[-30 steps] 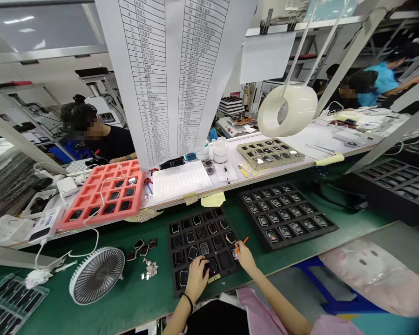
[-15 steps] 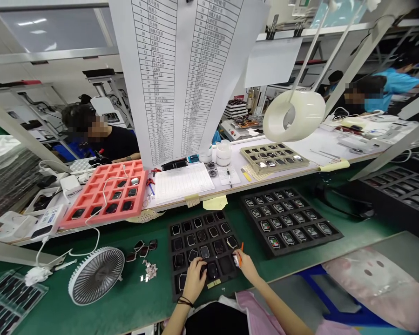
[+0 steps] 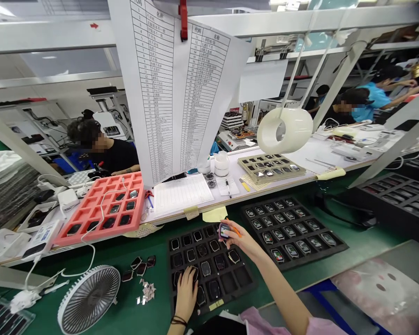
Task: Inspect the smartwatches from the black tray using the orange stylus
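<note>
My right hand (image 3: 238,236) is raised over the far right corner of a black foam tray (image 3: 226,294). It grips a watch body (image 3: 225,231) with a lit screen, along with a thin orange stick (image 3: 236,231) that looks like a pen. On the tray's left side lies my left hand (image 3: 186,292), fingers stretched out and touching or just above watch bodies in their slots; its fingertips partly cover them. Several dark watch bodies, such as one watch body (image 3: 214,289) near the front, fill most slots. Bare pockets show at the tray's right front.
A second black tray (image 3: 302,256) of watches lies to the right. Left are a white fan (image 3: 90,298), loose watch pieces (image 3: 141,268) and small silvery pieces (image 3: 147,292). The shelf ahead carries a pink tray (image 3: 101,186) and a beige tray (image 3: 270,168). A printed list (image 3: 181,102) hangs in front.
My right hand has moved from the tray's right side to its far corner, and a lit watch body now shows in it. My left hand has shifted left. The view has tilted up.
</note>
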`<state>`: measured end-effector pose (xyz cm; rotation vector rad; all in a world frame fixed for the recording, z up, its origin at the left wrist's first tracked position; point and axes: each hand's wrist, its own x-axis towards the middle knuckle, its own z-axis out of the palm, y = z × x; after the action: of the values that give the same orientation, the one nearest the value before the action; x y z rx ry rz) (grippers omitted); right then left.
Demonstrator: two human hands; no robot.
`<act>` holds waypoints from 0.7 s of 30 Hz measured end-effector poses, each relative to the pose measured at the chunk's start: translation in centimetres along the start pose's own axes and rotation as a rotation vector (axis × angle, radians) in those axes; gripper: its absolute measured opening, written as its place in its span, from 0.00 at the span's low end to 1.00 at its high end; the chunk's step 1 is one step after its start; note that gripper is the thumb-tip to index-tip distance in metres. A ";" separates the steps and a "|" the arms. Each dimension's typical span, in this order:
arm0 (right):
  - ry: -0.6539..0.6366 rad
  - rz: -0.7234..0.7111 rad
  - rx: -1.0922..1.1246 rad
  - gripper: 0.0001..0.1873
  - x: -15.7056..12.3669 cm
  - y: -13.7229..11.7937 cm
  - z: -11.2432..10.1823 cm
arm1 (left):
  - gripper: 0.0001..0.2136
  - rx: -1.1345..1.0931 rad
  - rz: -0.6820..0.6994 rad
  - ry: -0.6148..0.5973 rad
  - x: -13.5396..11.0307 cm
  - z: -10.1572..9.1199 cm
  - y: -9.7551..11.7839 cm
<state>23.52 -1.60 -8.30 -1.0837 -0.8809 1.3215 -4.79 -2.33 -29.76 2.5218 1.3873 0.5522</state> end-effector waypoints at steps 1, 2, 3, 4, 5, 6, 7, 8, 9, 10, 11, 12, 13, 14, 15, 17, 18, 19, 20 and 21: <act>-0.033 -0.006 0.039 0.27 0.0 -1.1 0.5 | 0.19 0.040 -0.002 0.031 -0.5 0.4 -0.5; -0.056 -0.009 0.057 0.27 0.0 -2.0 1.0 | 0.19 0.066 -0.002 0.051 -1.0 0.7 -1.0; -0.066 -0.007 0.056 0.28 0.0 -2.7 1.5 | 0.20 0.082 0.002 0.061 -1.5 1.0 -1.2; -0.072 0.002 0.046 0.27 0.0 -3.2 1.9 | 0.20 0.089 0.009 0.066 -1.9 1.1 -1.4; -0.073 0.018 0.027 0.27 0.0 -3.7 2.3 | 0.20 0.091 0.015 0.067 -2.2 1.2 -1.5; -0.070 0.036 0.002 0.26 0.0 -4.0 2.5 | 0.21 0.090 0.019 0.066 -2.5 1.2 -1.5; -0.062 0.054 -0.025 0.26 -0.1 -4.3 2.7 | 0.21 0.088 0.019 0.064 -2.6 1.2 -1.5; -0.053 0.067 -0.051 0.25 -0.1 -4.5 2.9 | 0.21 0.086 0.016 0.064 -2.7 1.1 -1.4; -0.044 0.074 -0.070 0.24 -0.1 -4.7 2.9 | 0.21 0.085 0.011 0.064 -2.7 1.1 -1.4; -0.041 0.074 -0.076 0.23 -0.2 -4.8 3.0 | 0.21 0.084 0.009 0.064 -2.7 1.1 -1.4; -0.048 0.070 -0.068 0.23 -0.3 -5.0 3.0 | 0.21 0.082 0.010 0.063 -2.6 1.1 -1.3; -0.062 0.064 -0.052 0.24 -0.4 -5.1 3.0 | 0.21 0.080 0.011 0.062 -2.6 1.2 -1.4; -0.081 0.054 -0.030 0.24 -0.5 -5.1 3.0 | 0.21 0.076 0.012 0.061 -2.5 1.2 -1.4; -0.099 0.040 -0.008 0.26 -0.7 -5.2 3.1 | 0.21 0.071 0.011 0.060 -2.5 1.2 -1.4; -0.111 0.022 0.008 0.27 -0.8 -5.2 3.1 | 0.21 0.064 0.007 0.057 -2.5 1.2 -1.4; -0.126 -0.015 0.014 0.28 -1.1 -5.3 3.1 | 0.21 0.049 -0.006 0.048 -2.4 1.1 -1.3; -0.133 -0.030 0.008 0.29 -1.2 -5.3 3.2 | 0.21 0.042 -0.013 0.042 -2.4 1.0 -1.2; -0.140 -0.042 -0.001 0.29 -1.3 -5.4 3.3 | 0.21 0.037 -0.018 0.036 -2.4 0.9 -1.1; -0.147 -0.051 -0.010 0.30 -1.4 -5.5 3.4 | 0.21 0.032 -0.021 0.030 -2.4 0.8 -1.1; -0.151 -0.059 -0.015 0.30 -1.5 -5.6 3.4 | 0.20 0.029 -0.021 0.026 -2.4 0.7 -1.1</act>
<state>21.79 -2.41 -1.87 -0.9716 -1.0284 1.3629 -6.43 -3.76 -31.33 2.5278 1.4394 0.5671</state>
